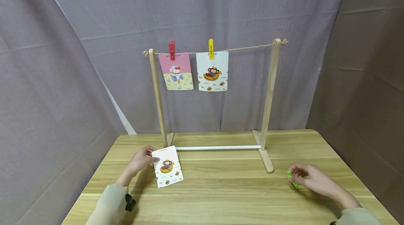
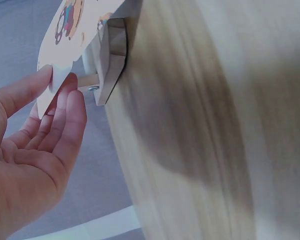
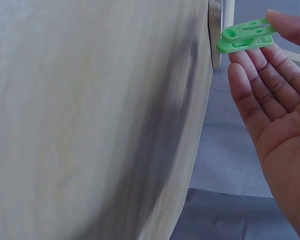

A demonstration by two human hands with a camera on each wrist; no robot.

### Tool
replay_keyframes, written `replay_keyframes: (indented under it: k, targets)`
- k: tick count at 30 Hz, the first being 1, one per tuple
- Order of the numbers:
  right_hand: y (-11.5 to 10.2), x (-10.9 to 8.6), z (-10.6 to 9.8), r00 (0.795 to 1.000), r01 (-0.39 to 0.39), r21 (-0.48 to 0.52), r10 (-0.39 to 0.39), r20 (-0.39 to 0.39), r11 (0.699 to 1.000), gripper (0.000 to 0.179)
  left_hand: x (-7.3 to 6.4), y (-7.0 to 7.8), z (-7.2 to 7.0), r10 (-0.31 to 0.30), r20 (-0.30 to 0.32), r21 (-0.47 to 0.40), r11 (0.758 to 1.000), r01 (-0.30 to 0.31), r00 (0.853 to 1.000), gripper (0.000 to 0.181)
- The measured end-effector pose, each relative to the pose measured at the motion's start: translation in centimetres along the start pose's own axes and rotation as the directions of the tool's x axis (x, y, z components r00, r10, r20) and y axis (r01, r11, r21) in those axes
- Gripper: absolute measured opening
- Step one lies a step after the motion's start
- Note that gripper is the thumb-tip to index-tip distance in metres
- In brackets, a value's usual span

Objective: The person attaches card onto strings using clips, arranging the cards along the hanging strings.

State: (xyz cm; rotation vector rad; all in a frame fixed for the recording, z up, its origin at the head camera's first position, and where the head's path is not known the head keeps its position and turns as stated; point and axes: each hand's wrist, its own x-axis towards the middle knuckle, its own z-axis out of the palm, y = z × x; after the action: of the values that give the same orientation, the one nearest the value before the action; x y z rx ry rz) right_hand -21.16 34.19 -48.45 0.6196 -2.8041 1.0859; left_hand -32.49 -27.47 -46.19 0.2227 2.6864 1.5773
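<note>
My left hand pinches a white card by its left edge, thumb in front and fingers behind. A monkey on a rocking banana is printed on the card, which is held over the table near the rack's left foot. At the right, my right hand holds a green clothespin between thumb and fingertips. In the right wrist view the clothespin lies sideways across the fingertips. A pink and yellow card hangs from the string under a red clothespin. Beside it hangs another monkey card under a yellow clothespin.
A wooden rack stands at the back of the wooden table, with a white bar low between its posts. A string runs between the post tops. Grey curtains surround the table.
</note>
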Motion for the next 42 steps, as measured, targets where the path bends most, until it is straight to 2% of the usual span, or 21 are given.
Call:
replay_keyframes:
  k: [3, 11, 18, 29, 39, 42]
  targets:
    - [0.0, 0.0, -0.2, 1.0, -0.007, 0.004, 0.007, 0.001, 1.0, 0.008, 0.0, 0.3, -0.1, 0.001, -0.003, -0.02, 1.0, -0.002, 1.0, 0.033]
    - [-0.3, 0.1, -0.7, 0.999, 0.042, -0.012, -0.042, -0.021, 0.999, 0.008, -0.1, 0.6, -0.7, 0.023, -0.008, -0.046, 0.999, -0.023, 1.0, 0.033]
    - [-0.5, -0.1, -1.4, 0.999, -0.045, -0.032, 0.044, -0.023, 0.998, 0.013, -0.1, 1.2, -1.3, 0.049, -0.019, -0.038, 0.998, -0.05, 0.999, 0.032]
    - [-0.7, 0.0, -2.3, 0.981, -0.12, -0.1, 0.102, -0.167, 0.988, 0.014, 0.0, 2.1, -2.5, 0.113, -0.006, 0.031, 0.993, -0.113, 0.994, 0.03]
    - [-0.8, 0.0, -3.8, 0.964, -0.158, -0.141, 0.122, -0.237, 0.977, 0.018, 0.1, 3.0, -3.7, 0.145, -0.01, 0.032, 0.989, -0.144, 0.989, 0.029]
    - [-0.7, 0.0, -4.2, 0.96, -0.164, -0.151, 0.122, -0.253, 0.975, 0.018, -0.2, 3.7, -3.9, 0.152, -0.019, 0.034, 0.988, -0.152, 0.988, 0.026]
